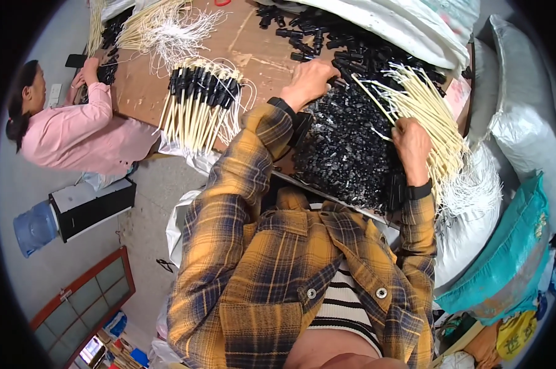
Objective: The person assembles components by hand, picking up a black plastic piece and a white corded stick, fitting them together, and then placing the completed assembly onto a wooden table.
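My left hand (307,83) is closed at the upper edge of a heap of small shiny black pieces. Its fingertips pinch a black plastic part (334,80), partly hidden by the fingers. A cream-coloured thin rod (374,100) slants up and left from my right hand (412,146), whose fingers are closed on its lower end. Right beside that hand lies a thick bundle of cream rods (435,120) with white strings at its lower end. Between my forearms spreads the heap of small black pieces (348,144).
Rods fitted with black parts (201,101) lie in a row on the brown table (247,43). Larger black plastic parts (352,46) are piled at the far side. A person in pink (90,135) works at the left. Stuffed sacks (524,92) stand at the right.
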Available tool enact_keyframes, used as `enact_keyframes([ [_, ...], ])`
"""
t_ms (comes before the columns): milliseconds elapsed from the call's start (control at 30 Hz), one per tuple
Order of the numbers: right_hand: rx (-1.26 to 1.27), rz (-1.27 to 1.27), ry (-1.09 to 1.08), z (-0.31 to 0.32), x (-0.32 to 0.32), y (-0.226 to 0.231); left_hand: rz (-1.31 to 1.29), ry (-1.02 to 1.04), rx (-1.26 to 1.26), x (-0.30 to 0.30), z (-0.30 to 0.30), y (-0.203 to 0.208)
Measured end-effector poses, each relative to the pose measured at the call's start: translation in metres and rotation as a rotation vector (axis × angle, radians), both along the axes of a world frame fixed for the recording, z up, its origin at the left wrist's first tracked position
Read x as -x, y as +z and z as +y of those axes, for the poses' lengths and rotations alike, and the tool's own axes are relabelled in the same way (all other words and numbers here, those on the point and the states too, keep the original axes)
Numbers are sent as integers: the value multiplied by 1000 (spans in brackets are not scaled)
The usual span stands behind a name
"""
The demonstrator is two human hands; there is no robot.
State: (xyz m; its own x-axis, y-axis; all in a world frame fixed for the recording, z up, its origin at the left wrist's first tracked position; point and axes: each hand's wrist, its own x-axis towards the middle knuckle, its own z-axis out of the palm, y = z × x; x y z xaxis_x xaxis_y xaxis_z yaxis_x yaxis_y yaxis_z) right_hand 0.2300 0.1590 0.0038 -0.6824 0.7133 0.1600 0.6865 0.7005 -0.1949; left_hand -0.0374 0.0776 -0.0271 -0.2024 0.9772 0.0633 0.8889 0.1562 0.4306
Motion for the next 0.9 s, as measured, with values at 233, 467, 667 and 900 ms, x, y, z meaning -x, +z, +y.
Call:
enact_keyframes([
  [233,10,206,142,-5,-2,26,-1228,389,-112,24,-59,15],
  [467,547,249,153,-42,-1,37,-1156,534,-104,33,-152,14],
  [667,766,197,565,-73,1,27,-673,643,7,43,-198,0],
  [900,556,186,341,-70,-9,29,-861,661,-58,46,-205,-3],
])
